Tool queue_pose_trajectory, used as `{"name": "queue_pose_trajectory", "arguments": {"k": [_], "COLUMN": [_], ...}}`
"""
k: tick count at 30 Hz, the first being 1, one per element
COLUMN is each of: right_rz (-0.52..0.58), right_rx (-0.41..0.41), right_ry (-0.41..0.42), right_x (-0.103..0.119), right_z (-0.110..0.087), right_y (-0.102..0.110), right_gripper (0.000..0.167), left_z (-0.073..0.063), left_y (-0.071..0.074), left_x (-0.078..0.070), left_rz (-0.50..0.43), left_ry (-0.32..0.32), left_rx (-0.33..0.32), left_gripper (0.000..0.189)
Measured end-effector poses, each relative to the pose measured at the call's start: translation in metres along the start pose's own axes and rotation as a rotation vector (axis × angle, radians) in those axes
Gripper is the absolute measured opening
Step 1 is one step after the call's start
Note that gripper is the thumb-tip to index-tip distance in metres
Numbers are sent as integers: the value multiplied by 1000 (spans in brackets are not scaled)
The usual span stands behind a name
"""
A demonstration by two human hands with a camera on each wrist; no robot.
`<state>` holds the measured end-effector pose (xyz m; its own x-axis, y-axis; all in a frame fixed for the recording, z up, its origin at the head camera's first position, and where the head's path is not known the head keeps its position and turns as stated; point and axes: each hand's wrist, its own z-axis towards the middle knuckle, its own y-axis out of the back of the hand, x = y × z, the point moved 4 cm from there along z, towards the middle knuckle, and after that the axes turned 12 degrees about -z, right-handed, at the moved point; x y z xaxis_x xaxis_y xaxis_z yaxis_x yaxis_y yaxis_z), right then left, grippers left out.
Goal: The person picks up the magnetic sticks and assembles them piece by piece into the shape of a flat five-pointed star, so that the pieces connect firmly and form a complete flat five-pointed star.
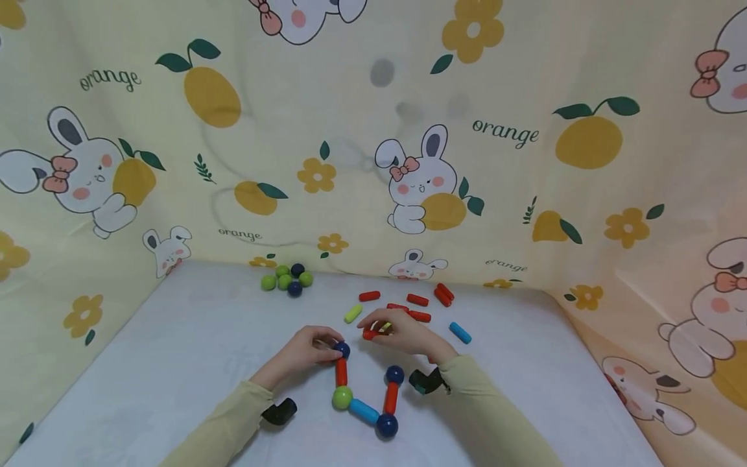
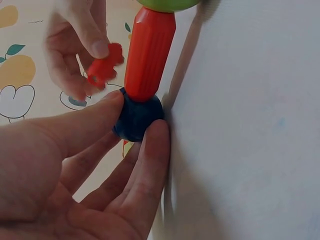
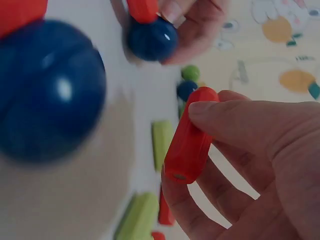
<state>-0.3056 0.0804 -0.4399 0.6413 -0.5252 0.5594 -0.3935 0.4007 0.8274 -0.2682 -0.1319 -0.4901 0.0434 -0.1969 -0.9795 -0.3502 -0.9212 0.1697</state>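
Note:
My left hand (image 1: 310,350) pinches a dark blue ball (image 2: 137,117) between thumb and fingers. That ball joins a red rod (image 1: 341,372), which runs to a green ball (image 1: 342,397). From there a blue rod (image 1: 364,411) leads to another dark blue ball (image 1: 387,425), and a second red rod (image 1: 391,398) goes up to a further dark blue ball (image 1: 395,374). My right hand (image 1: 403,331) holds a loose red rod (image 3: 190,137) between thumb and fingers, above the table and apart from the joined pieces.
Green and dark blue balls (image 1: 284,281) lie grouped at the back left. Several red rods (image 1: 417,299), a yellow-green rod (image 1: 353,314) and a blue rod (image 1: 460,333) lie beyond my right hand on the white table (image 1: 192,350). A printed cloth (image 1: 350,97) hangs behind.

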Motion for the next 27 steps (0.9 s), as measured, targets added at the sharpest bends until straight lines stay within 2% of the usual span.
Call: {"name": "queue_pose_trajectory", "arguments": {"k": [7, 15, 23, 27], "right_rz": [-14, 6, 33, 43], "right_rx": [63, 89, 71, 49], "right_ry": [13, 9, -19, -51], "right_x": [6, 2, 2, -1], "right_z": [15, 21, 21, 14], "right_y": [-16, -29, -32, -27], "right_gripper": [36, 38, 37, 35], "left_z": [-2, -4, -4, -3], "left_y": [-2, -2, -1, -3], "left_x": [0, -2, 0, -1], "left_rz": [-19, -21, -28, -17], "left_ry": [10, -8, 4, 8], "left_rx": [-5, -13, -20, -20], "left_gripper": [29, 28, 29, 29]}}
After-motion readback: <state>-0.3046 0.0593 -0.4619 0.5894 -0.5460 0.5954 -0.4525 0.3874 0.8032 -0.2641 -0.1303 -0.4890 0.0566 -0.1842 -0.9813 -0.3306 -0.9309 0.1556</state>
